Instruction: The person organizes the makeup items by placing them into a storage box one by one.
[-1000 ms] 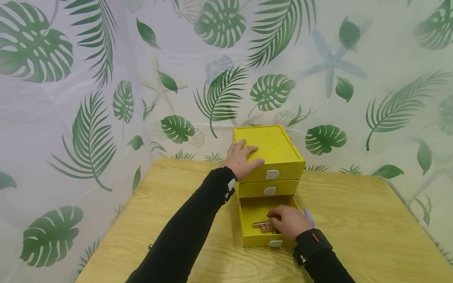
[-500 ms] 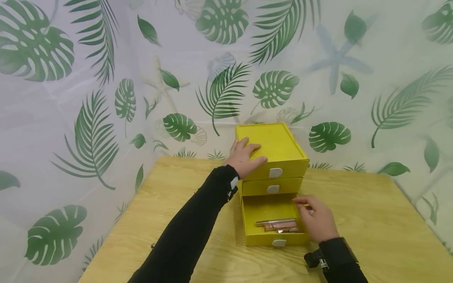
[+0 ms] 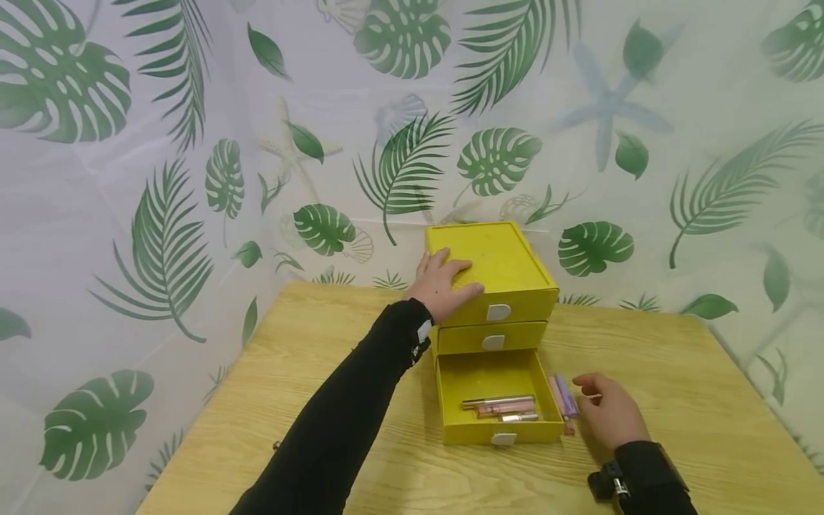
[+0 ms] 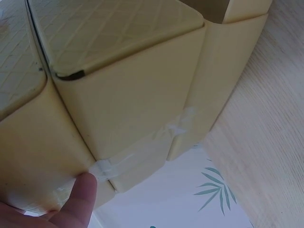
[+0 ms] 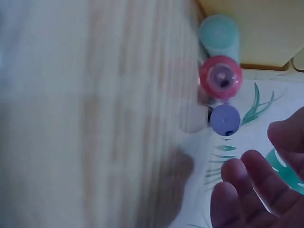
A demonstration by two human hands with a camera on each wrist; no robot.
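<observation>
A yellow drawer cabinet (image 3: 486,257) stands on the table, its bottom drawer (image 3: 473,434) pulled out and the two above it closed. My left hand (image 3: 444,286) rests on the cabinet's top left edge; in the left wrist view its finger (image 4: 81,197) touches the side. Several slim tubes (image 3: 508,409), some pinkish and some silvery, lie in the open drawer. Right of the drawer, a purple tube (image 3: 566,395) and pink ones lie on the table. My right hand (image 3: 611,413) hovers beside them, fingers loosely bent and holding nothing. Purple (image 5: 225,119), pink and teal round ends show in the right wrist view.
The wooden table (image 3: 676,429) extends around the cabinet. Behind it hangs a white sheet (image 3: 412,179) printed with leaves. A small dark object (image 3: 277,445) lies by the left sleeve. Clear tape (image 4: 142,154) runs along the cabinet's side.
My right hand has lifted out of the open drawer and moved right, over its side wall, to beside the tubes on the table. The left hand has stayed on the cabinet.
</observation>
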